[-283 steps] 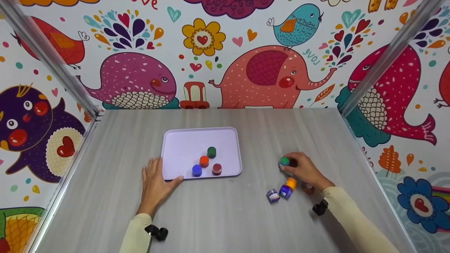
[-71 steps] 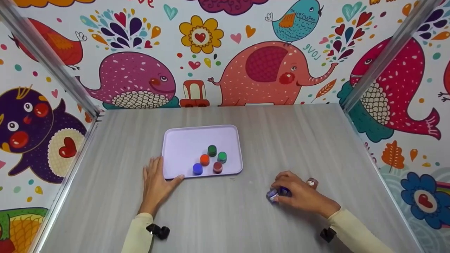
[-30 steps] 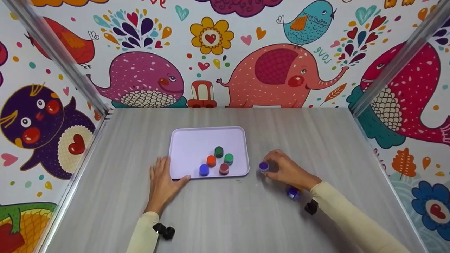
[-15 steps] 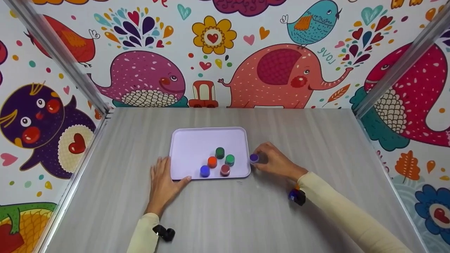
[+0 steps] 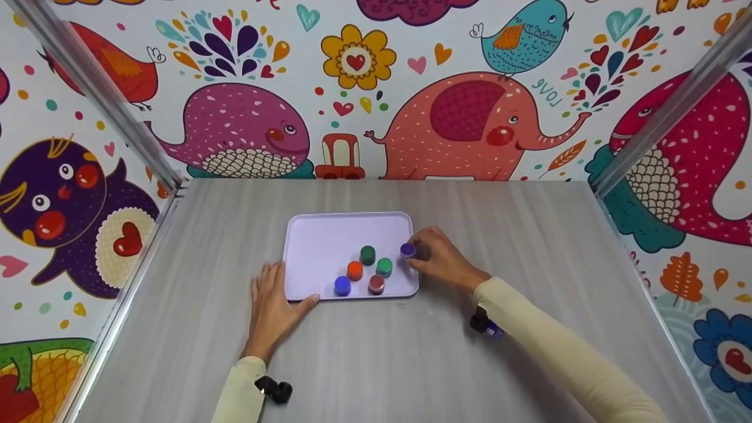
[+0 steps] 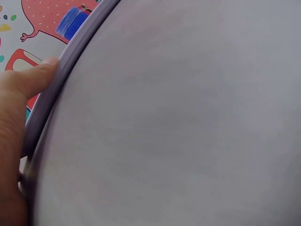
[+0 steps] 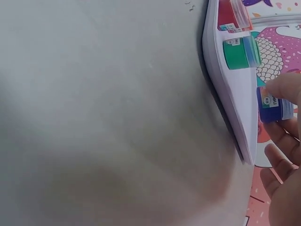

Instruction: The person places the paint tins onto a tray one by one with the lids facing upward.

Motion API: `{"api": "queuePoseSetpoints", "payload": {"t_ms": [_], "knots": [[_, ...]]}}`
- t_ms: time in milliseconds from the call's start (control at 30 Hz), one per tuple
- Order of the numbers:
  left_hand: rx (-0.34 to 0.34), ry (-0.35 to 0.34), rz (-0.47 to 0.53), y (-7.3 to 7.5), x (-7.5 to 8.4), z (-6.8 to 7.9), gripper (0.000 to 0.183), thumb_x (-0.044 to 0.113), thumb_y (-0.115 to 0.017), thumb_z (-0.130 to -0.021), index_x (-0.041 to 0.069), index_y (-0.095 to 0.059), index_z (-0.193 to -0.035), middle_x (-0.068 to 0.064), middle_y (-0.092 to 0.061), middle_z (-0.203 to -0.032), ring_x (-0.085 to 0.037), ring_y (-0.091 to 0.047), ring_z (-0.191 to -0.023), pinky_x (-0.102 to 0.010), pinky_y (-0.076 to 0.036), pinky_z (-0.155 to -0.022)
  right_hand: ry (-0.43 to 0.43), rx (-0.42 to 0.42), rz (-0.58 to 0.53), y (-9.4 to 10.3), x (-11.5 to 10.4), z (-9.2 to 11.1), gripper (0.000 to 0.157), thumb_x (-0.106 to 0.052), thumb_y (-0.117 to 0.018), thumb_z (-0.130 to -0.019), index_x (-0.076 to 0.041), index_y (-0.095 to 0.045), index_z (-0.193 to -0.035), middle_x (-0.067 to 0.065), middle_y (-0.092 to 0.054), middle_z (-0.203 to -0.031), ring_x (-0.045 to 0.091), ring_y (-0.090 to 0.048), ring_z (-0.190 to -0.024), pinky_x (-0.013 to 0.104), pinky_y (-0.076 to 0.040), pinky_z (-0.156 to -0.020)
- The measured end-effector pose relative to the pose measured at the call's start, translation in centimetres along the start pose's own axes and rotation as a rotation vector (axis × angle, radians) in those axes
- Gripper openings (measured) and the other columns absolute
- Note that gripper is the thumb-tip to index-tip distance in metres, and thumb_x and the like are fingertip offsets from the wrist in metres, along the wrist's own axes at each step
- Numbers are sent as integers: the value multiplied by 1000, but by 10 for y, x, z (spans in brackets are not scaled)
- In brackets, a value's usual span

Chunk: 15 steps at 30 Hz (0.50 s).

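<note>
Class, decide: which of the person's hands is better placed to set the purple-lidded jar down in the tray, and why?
Probably the right hand: it pinches the purple-lidded jar at the right side of the tray. The left hand rests against the opposite side, holding no jar.

Your head cam looks fwd & down from above, whole tray (image 5: 320,244) & back wall (image 5: 399,44) in view. Your L wrist cam (image 5: 274,389) & R wrist cam (image 5: 479,320) look from close in, mostly at table (image 5: 352,364), tray edge upper L in one, upper R in the other; each shares part of the tray w/ your head view.
</note>
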<state>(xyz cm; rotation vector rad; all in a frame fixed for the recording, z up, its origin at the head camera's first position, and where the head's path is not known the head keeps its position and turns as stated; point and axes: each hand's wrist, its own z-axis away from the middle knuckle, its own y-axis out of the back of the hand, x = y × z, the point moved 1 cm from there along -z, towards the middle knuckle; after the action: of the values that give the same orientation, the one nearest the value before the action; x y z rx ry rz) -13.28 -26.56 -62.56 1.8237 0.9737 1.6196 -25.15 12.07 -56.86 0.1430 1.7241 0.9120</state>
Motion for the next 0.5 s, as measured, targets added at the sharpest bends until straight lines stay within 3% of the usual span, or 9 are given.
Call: {"api": "queuePoseSetpoints", "payload": {"t_ms": [167, 500], "knots": [[17, -9, -4, 0, 0, 2, 114, 59, -86, -87, -9, -37, -164, -33, -40, -169, -51, -17, -166, -69, -1, -133, -32, -14, -4, -11, -1, -10, 32, -16, -85, -98, -12, -72, -127, 4, -59, -124, 25, -56, -117, 39, -57, -102], [3, 0, 4, 1, 1, 1, 117, 60, -85, -87, -8, -34, -167, -32, -36, -172, -49, -14, -167, -66, 2, -134, -8, -6, -42, -26, -3, -30, 33, -16, -84, -99, -11, -71, -129, 7, -60, -129, 26, -60, -123, 44, -55, -113]]}}
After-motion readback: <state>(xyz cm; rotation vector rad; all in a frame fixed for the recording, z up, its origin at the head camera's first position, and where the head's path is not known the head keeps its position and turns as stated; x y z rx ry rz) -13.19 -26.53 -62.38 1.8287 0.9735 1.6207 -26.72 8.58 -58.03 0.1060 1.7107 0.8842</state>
